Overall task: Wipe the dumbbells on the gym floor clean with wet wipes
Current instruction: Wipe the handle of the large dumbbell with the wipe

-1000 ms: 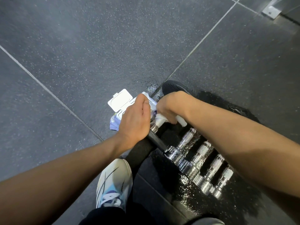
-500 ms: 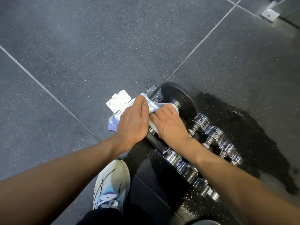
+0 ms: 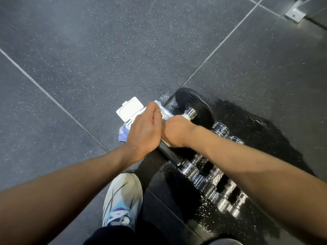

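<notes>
Dumbbell lies on the floor past your shoe; handle runs from you toward the far black plate. Your right hand grips a wet wipe round the handle, nearer the plate; left hand curled beside it, hold hidden

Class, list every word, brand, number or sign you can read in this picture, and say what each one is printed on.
No text here can be read.
Wet wipes pack: purple print, partly under the left hand, too blurred.
Shoe: blue and white marking, not readable as letters.
Small chrome dumbbells: dark marks on the ends, too small.
</notes>
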Action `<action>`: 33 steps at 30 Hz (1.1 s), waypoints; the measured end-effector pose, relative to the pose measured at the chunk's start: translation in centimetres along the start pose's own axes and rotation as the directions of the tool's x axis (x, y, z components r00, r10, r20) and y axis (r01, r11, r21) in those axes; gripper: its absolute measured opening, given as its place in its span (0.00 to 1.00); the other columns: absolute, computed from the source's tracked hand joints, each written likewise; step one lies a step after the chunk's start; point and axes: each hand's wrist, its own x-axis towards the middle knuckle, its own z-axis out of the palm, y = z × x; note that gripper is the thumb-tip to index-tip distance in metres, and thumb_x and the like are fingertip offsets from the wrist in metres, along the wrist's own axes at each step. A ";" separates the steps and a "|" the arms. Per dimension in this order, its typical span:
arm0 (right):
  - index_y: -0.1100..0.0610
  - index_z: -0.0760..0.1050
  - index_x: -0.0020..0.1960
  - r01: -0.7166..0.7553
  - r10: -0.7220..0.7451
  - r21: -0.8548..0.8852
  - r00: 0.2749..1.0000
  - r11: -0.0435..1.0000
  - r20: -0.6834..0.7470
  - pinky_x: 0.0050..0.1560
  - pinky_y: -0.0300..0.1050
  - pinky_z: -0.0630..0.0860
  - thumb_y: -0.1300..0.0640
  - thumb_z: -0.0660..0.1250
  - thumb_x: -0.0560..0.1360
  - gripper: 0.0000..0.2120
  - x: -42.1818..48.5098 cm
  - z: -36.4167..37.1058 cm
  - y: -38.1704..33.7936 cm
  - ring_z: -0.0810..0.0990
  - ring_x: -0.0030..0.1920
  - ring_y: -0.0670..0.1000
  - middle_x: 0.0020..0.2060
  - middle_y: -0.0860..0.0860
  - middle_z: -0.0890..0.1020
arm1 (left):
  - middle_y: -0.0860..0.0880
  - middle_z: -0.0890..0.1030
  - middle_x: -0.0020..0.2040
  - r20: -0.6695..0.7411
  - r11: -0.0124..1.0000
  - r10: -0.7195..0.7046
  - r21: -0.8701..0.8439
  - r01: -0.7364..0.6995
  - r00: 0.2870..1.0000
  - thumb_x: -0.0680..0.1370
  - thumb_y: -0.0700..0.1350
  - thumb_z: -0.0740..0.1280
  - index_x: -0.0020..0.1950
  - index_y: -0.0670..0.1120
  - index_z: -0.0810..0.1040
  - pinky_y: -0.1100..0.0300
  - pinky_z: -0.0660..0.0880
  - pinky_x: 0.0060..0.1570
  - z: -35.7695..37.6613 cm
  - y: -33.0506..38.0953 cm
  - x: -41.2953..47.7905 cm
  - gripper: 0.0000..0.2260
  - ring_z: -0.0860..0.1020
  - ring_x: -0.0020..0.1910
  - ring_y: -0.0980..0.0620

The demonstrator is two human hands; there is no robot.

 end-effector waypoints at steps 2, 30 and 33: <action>0.56 0.71 0.65 -0.096 0.085 0.029 0.958 0.995 0.274 0.45 0.46 0.74 0.55 0.67 0.78 0.17 0.6 -2.1 0.7 0.79 0.47 0.57 0.43 0.51 0.77 | 0.51 0.73 0.37 0.009 1.000 0.002 0.005 -0.002 1.000 0.87 0.47 0.54 0.47 0.48 0.68 0.42 0.71 0.49 0.1 0.1 -0.1 0.10 0.71 0.41 0.45; 0.57 0.70 0.70 -0.239 0.454 0.450 0.759 0.861 -0.467 0.73 0.56 0.61 0.61 0.58 0.78 0.20 -3.3 6.8 -3.7 0.69 0.67 0.59 0.65 0.54 0.72 | 0.52 0.73 0.35 -0.013 1.000 0.024 -0.003 -0.024 1.000 0.87 0.46 0.54 0.47 0.47 0.68 0.42 0.72 0.48 0.1 0.0 0.0 0.11 0.72 0.41 0.44; 0.60 0.66 0.75 -0.023 0.251 0.426 0.836 0.904 -0.488 0.77 0.54 0.57 0.66 0.61 0.72 0.31 -5.0 6.8 -2.1 0.64 0.75 0.58 0.73 0.55 0.69 | 0.53 0.72 0.35 -0.014 1.000 0.015 -0.013 -0.016 1.000 0.87 0.46 0.54 0.46 0.48 0.68 0.42 0.72 0.48 0.0 -0.1 0.0 0.11 0.72 0.40 0.45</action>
